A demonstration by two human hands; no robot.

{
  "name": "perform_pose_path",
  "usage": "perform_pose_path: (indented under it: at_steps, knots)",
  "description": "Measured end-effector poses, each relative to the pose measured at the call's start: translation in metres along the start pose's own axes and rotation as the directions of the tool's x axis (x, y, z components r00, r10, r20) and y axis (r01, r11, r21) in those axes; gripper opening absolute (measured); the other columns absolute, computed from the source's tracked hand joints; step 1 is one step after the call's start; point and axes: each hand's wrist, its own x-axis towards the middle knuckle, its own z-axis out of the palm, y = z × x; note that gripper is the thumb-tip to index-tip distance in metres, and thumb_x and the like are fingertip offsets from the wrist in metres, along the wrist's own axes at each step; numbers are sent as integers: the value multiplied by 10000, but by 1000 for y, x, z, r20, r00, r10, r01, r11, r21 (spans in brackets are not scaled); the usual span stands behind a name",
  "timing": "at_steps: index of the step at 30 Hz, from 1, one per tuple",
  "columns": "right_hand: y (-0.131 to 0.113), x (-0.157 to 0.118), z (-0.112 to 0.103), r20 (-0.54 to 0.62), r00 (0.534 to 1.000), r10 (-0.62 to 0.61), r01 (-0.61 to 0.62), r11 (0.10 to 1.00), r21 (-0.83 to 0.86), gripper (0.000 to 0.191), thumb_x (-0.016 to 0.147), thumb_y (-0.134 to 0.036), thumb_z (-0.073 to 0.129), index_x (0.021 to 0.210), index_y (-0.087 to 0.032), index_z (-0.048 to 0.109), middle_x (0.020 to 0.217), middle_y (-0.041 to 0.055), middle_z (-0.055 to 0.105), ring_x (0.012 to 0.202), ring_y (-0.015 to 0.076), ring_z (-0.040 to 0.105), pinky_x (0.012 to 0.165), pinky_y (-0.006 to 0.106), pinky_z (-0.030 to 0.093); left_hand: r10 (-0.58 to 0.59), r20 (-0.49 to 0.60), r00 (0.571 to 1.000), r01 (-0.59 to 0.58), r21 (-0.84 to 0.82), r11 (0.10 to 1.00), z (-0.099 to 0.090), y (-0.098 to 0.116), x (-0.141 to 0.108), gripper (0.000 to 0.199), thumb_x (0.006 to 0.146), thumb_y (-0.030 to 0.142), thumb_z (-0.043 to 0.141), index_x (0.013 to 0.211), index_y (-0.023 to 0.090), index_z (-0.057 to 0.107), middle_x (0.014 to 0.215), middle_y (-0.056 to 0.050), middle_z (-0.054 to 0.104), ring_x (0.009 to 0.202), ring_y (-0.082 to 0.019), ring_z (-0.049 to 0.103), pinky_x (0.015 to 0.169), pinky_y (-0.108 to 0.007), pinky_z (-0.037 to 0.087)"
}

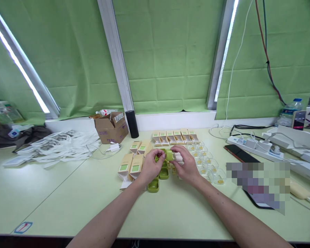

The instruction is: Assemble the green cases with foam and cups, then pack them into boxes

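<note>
- Green container [169,155], small, held above the middle of the pale tabletop [80,206], between a person's two bare hands.
- Possible slip: the container looks smooth and sits in the fingertips, so a loosened pinch could drop it among the open green cases [164,173] just below.
- Possible knock: clear plastic cups [218,177] stand in rows near the right wrist; a sideways sweep could shift them. Tan cartons [135,167], near the left hand, could be nudged likewise.
- Right hand [185,165]: thumb and fingers curled most of the way closed, pinching the container from the right.
- Left hand [153,166]: thumb and fingertips drawn together at the container's left; whether they grip anything, I cannot tell.
</note>
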Motion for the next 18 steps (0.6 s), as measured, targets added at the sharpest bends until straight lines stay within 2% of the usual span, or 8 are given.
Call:
perform_pose_path:
  at_steps: [18]
  knots:
    - [-1, 1, -1, -16, 1000, 21, -21, 1000, 2, 348, 937, -199, 673, 1274, -276, 634, 1230, 112, 712, 1160, 304, 693, 998, 508, 606, -6, -23, 1000, 6, 22, 1000, -3, 0, 0, 189, 926, 363, 663, 852, 190, 681, 815, -34, 690, 782, -194, 619, 717, -302, 490]
